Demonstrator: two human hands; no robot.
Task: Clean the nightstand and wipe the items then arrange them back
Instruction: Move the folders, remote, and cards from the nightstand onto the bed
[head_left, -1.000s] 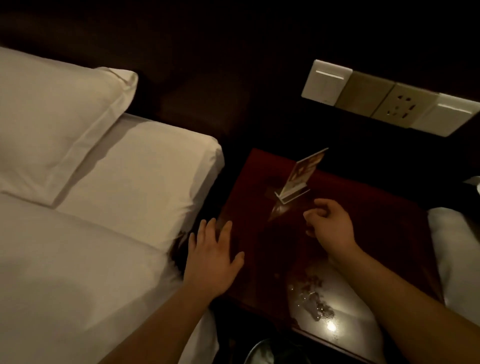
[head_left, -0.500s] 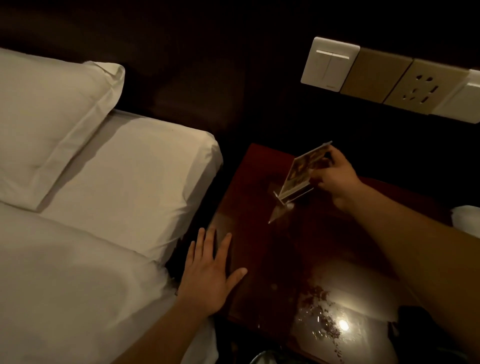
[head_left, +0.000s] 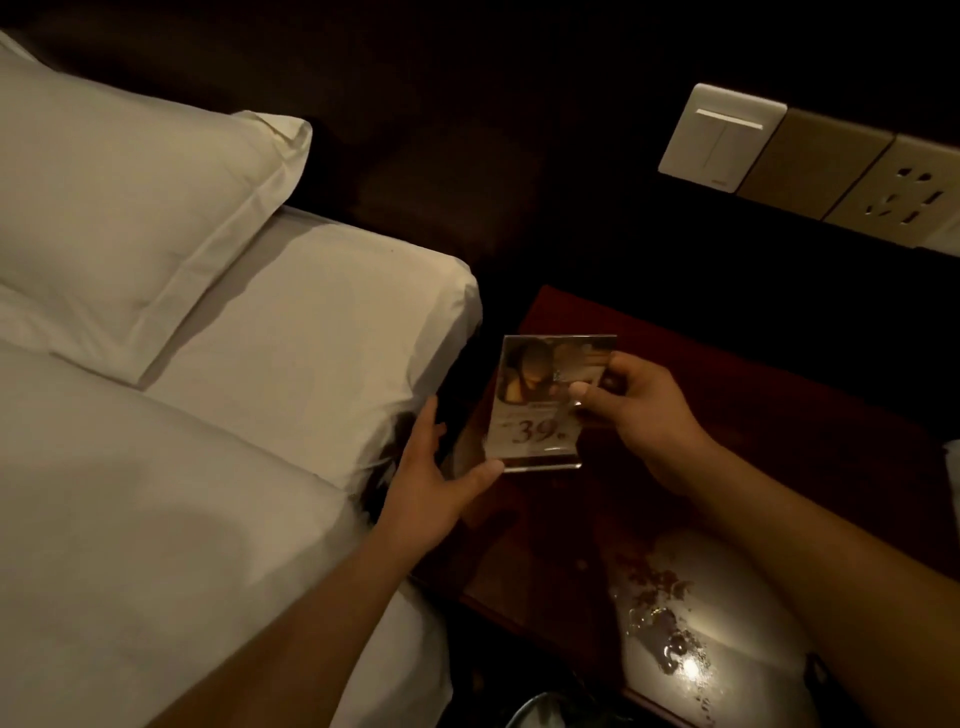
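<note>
Clearing step: holding the clear acrylic card stand (head_left: 545, 410) above the dark red glossy worktop (head_left: 561, 561), right hand (head_left: 649, 415) pinching its upper edge, left hand (head_left: 426, 483) open with thumb at its base; next, probably wiping it, cloth needed.

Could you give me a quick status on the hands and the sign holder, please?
Right hand pinches acrylic sign holder, held over nightstand. Left hand fingers straight, thumb touching its base corner. Droplets on nightstand front, nothing blocking.
</note>
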